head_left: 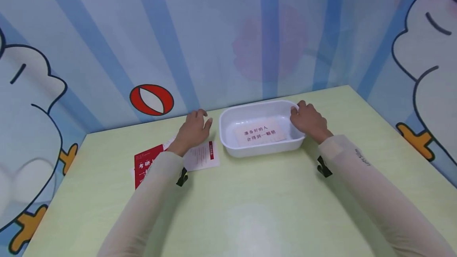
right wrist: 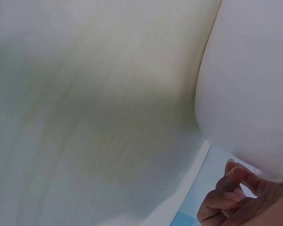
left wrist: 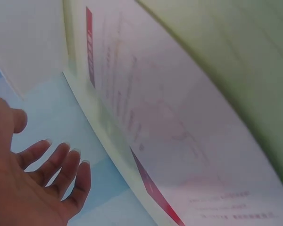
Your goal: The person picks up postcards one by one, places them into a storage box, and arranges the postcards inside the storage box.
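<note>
The left sleeve (head_left: 150, 197) and right sleeve (head_left: 378, 197) are cut off nearest. At left, a red booklet (head_left: 148, 158) is half hidden by the sleeve; a white leaflet (head_left: 200, 156) is overlapped by the left hand (head_left: 192, 130), its fingers loosely spread. Farther right, a card (head_left: 260, 132) is held inside a white plastic basin (head_left: 264, 150), pinched at its right rim by the right hand (head_left: 310, 122).

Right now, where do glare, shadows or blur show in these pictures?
Head view: pale glare on the table, shadows beside both sleeves; left wrist view: the print on the sheet looks blurred; right wrist view: a broad, soft shadow on the table beside the tub.
</note>
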Demonstrator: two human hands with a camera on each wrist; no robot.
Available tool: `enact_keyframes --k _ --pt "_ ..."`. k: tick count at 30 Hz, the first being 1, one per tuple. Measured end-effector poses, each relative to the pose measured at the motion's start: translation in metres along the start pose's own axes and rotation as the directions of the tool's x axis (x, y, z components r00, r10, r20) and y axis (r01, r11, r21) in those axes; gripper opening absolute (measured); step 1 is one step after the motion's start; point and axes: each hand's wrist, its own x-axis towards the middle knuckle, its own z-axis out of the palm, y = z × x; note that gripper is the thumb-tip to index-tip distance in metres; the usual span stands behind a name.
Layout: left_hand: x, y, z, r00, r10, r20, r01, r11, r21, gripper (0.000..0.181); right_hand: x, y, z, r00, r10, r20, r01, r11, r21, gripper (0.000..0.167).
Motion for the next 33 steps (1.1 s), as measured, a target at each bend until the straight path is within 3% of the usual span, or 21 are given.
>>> enact_keyframes --k 7,16,22,33 --pt "-0.004 -0.010 0.001 0.995 -0.037 0.097 0.031 0.998 0.059 0.055 0.002 0.000 0.002 1.000 0.002 -0.003 -0.002 1.000 0.004 0.060" --pt "-0.011 -0.017 -0.002 0.978 -0.021 0.208 0.005 0.997 0.076 0.050 0.001 0.001 0.002 1.000 0.014 -0.019 -0.014 1.000 0.006 0.061" --pt "-0.017 -0.025 -0.004 0.969 -0.005 0.247 -0.019 0.995 0.096 0.051 0.000 0.001 0.001 1.000 0.025 -0.016 -0.025 1.000 0.004 0.061" --pt "-0.022 -0.033 -0.007 0.954 -0.003 0.300 -0.036 0.991 0.125 0.070 0.001 0.003 0.002 1.000 0.011 -0.017 -0.011 1.000 0.004 0.061"
